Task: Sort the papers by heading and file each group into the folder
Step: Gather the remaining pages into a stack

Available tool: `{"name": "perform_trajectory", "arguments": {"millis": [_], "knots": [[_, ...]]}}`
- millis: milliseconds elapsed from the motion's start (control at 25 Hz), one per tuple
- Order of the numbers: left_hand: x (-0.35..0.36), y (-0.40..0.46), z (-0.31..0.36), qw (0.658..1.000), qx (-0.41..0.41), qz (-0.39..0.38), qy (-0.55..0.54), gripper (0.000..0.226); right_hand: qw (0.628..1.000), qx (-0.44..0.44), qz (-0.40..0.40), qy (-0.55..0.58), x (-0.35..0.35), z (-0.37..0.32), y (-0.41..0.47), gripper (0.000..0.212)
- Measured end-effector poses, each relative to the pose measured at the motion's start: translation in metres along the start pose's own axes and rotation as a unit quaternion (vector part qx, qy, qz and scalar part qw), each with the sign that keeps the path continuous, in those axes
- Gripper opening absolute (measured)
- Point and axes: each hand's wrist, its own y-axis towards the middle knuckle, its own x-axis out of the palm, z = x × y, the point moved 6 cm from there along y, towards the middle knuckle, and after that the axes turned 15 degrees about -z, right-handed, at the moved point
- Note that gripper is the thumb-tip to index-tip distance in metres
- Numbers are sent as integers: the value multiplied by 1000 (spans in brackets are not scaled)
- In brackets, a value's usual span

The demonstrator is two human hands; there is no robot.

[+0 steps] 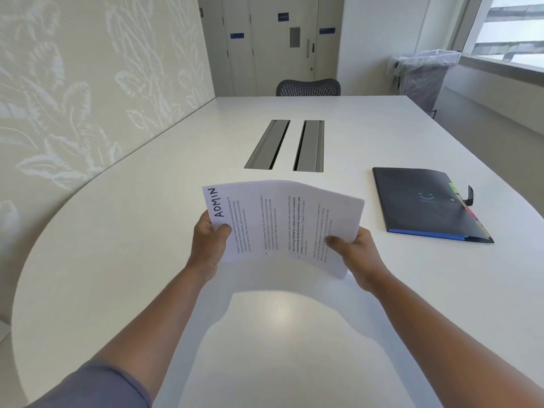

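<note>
White meeting-room table point(147, 231), rounded at the near end, with a leafy-patterned wall on the left, a window on the right and doors at the far end. Two metal cable slots point(285, 145) sit in the middle of the tabletop, a mesh chair point(308, 87) is tucked in at the far edge, and a bin with a clear liner point(424, 78) stands far right by the window.

So the papers point(282, 225) are up off the table, held roughly centre, turned sideways so the handwritten "ADMIN" heading runs up the left edge. My guess is they're held up like this to read the heading before deciding which group they go with. Looks like more than one sheet, but I can't count them.

The left hand point(210, 245) grips the heading end, thumb on top of the page and fingers hidden underneath. The right hand point(354, 251) pinches the opposite end the same way, thumb on the printed text. Both arms reach forward, elbows slightly bent, and the sheets bow upward in the middle between the two hands, which makes sense when both ends are pushed in a bit.

The folder point(426, 201) is dark with a blue edge and coloured tabs down its right side, lying closed on the table to the right, well apart from the papers. Nothing looks filed yet, so I'd say this is early sorting.
</note>
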Motion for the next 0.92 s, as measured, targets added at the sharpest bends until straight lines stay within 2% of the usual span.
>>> {"name": "perform_trajectory", "arguments": {"millis": [120, 240, 400, 520, 720, 920], "knots": [[4, 1, 3, 1000, 1, -12, -6, 38, 1000, 7, -1, -14, 5, -1, 2, 35], [1, 4, 8, 1000, 13, 7, -14, 32, 1000, -6, 17, -9, 3, -6, 3, 37], [7, -1, -13, 1000, -17, 0, -11, 39, 999, 20, 14, -22, 6, 5, 3, 33], [6, 1, -18, 999, -21, 23, -15, 39, 999, 11, 23, -24, 4, 5, 4, 33], [5, -2, -25, 999, -28, 20, -3, 39, 999, 23, 17, -19, 5, 10, 0, 42], [5, -3, -20, 999, -35, -3, 10, 41, 997, 61, -9, -49, 6, 21, -5, 28]]}}
